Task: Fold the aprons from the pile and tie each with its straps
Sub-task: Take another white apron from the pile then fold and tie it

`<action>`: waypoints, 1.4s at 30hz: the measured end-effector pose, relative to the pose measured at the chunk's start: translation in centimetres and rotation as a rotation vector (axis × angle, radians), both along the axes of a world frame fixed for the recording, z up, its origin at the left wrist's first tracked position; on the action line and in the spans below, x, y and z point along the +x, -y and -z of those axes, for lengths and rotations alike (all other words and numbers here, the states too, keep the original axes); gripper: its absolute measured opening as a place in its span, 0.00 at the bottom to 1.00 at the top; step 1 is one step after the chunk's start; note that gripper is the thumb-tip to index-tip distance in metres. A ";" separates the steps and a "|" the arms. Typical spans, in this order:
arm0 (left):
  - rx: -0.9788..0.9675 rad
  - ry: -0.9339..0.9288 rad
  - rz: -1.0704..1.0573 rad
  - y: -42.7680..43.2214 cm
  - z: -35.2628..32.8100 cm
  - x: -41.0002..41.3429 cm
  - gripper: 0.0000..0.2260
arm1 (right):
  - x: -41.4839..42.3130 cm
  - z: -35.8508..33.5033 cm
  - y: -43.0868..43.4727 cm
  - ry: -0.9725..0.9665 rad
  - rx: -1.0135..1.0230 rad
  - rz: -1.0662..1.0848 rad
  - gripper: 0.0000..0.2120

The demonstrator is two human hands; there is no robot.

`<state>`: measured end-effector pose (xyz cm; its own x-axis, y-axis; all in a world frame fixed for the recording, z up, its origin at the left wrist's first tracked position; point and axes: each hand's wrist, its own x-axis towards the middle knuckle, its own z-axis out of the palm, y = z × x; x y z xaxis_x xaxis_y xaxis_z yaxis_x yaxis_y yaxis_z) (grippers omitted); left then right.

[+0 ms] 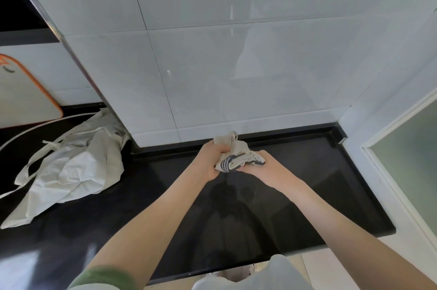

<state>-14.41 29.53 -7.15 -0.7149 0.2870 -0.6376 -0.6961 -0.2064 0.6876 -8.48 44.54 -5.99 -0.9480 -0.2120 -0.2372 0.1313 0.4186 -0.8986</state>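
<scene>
head view: the left hand [211,159] clenches one end of a small folded apron [236,158] with dark stripes, and the right hand [270,168] grasps the other end, both above the back of the black counter [319,195]. the pile of pale aprons [71,171] lies crumpled on the counter's left part, straps trailing.

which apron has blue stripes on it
The bundled apron held between the left hand and right hand; the crumpled apron lying on the counter at left is plain white.
</scene>
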 end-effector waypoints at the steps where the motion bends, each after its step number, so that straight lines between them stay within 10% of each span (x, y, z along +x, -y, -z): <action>1: -0.001 -0.049 0.016 0.1 -0.1 0.3 0.08 | -0.1 0.0 0.2 0.039 -0.048 0.070 0.05; 7: 0.060 -0.215 0.061 -0.2 -0.9 1.6 0.09 | 0.1 0.4 0.7 0.049 -0.477 0.371 0.10; 17: 0.125 -0.349 0.180 0.8 -0.9 2.7 0.28 | -0.7 -0.4 1.7 0.073 -0.329 0.430 0.08; 28: -0.090 -0.672 0.036 0.4 -1.5 3.4 0.04 | 0.1 -1.2 2.1 -0.031 -0.373 0.359 0.08; 37: -0.106 -0.774 0.003 -0.2 -3.0 3.3 0.17 | 0.4 -1.1 2.6 -0.108 -0.386 0.532 0.07; 42: -0.177 -0.815 -0.061 -0.4 -2.8 4.0 0.07 | 0.1 -1.2 2.7 -0.089 -0.460 0.572 0.11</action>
<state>-10.41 29.94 -4.40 -0.9827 0.1772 0.0540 0.0423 -0.0688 0.9967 -8.35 41.85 -4.78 -0.9517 0.2619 -0.1605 0.1343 -0.1151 -0.9842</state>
